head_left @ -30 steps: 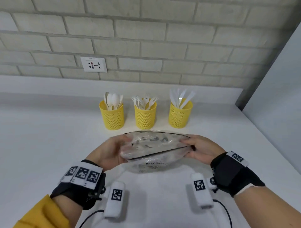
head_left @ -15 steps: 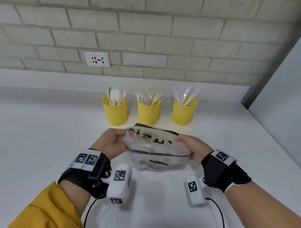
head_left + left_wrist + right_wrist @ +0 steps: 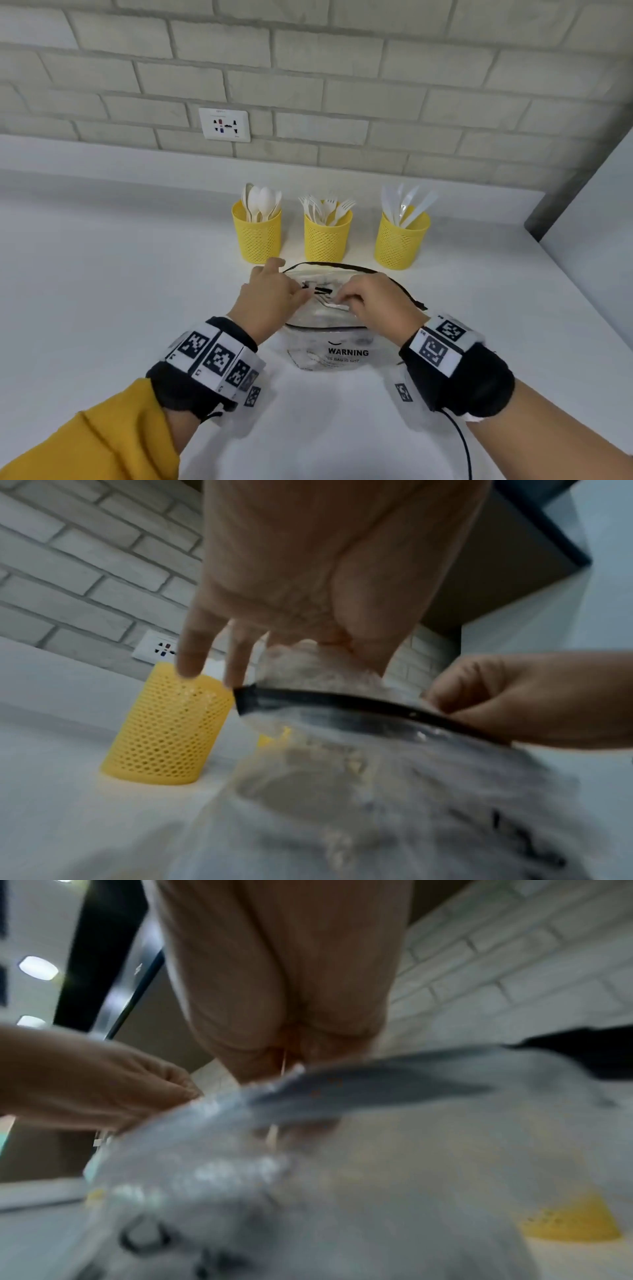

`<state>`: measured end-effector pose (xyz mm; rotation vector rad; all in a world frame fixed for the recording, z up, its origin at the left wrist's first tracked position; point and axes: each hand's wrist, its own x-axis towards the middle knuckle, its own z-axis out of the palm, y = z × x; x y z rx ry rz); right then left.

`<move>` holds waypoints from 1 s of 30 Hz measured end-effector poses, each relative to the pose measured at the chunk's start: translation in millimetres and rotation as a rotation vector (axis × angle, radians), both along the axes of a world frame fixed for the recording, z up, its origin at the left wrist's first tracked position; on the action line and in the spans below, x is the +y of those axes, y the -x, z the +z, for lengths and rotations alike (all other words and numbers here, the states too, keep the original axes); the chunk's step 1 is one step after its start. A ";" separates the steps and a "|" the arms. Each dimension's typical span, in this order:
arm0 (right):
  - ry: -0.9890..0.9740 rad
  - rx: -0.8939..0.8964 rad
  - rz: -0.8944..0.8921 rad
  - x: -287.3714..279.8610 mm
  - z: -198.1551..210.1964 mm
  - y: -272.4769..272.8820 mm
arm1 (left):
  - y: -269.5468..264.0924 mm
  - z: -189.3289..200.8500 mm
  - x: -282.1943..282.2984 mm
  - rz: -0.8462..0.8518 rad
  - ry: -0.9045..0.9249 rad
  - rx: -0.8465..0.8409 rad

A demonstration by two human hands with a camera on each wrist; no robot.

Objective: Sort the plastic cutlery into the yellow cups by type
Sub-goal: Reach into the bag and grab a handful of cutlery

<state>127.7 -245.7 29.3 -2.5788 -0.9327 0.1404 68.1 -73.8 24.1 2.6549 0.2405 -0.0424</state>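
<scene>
Three yellow mesh cups stand in a row near the wall: a spoon cup (image 3: 257, 236), a fork cup (image 3: 327, 236) and a knife cup (image 3: 400, 240), each holding white cutlery. In front of them a clear plastic bag (image 3: 342, 353) with a black zip edge and "WARNING" print sits on the white counter (image 3: 102, 308). My left hand (image 3: 301, 291) pinches the bag's top film near the middle, with two fingers (image 3: 192, 653) stretched out. My right hand (image 3: 346, 303) pinches the same top edge from the right. The blurred bag (image 3: 342, 1191) fills the right wrist view. What the bag contains is unclear.
A brick wall with a white socket (image 3: 224, 125) runs behind the cups. A grey wall panel (image 3: 582, 212) closes off the counter at the right. A black cable (image 3: 460, 442) trails from my right wrist over the counter's near part.
Both hands have shifted from the bag's two ends to the middle of its top edge. The bag now stands lower, on the counter, its printed side towards me.
</scene>
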 end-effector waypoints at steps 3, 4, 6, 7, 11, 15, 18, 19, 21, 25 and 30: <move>0.193 0.023 -0.031 5.6 -8.5 -4.5 | -5.3 -7.4 -0.6 -0.096 0.027 0.216; 0.277 0.055 -0.026 8.0 -9.0 -3.9 | -7.0 -5.1 -0.7 -0.118 0.048 0.275; 0.391 0.065 -0.001 13.4 -6.3 -2.5 | -10.5 1.2 1.4 -0.121 0.118 0.333; 0.402 0.076 0.008 15.4 -5.8 -4.1 | -11.7 2.6 4.3 -0.114 0.150 0.340; 0.200 0.076 -0.035 19.9 -7.3 -17.8 | -12.4 -1.2 15.7 -0.036 0.293 0.272; 0.238 0.123 0.048 24.2 -16.5 -18.4 | -15.7 -10.6 16.7 0.060 0.434 0.085; 0.243 0.053 0.102 23.6 -21.1 -13.9 | -15.5 -14.9 18.8 0.085 0.369 0.000; 0.219 0.033 0.110 22.0 -21.3 -14.1 | -14.8 -16.0 19.0 0.097 0.323 -0.031; 0.217 0.015 0.113 19.1 -18.6 -14.4 | -13.4 -16.9 18.1 0.123 0.253 -0.071; 0.381 -0.050 0.129 22.3 -15.1 -5.5 | -12.9 -16.7 15.7 0.101 0.146 -0.008; 0.416 -0.015 0.185 25.6 -16.5 0.1 | -15.3 -10.0 16.2 0.012 0.117 0.070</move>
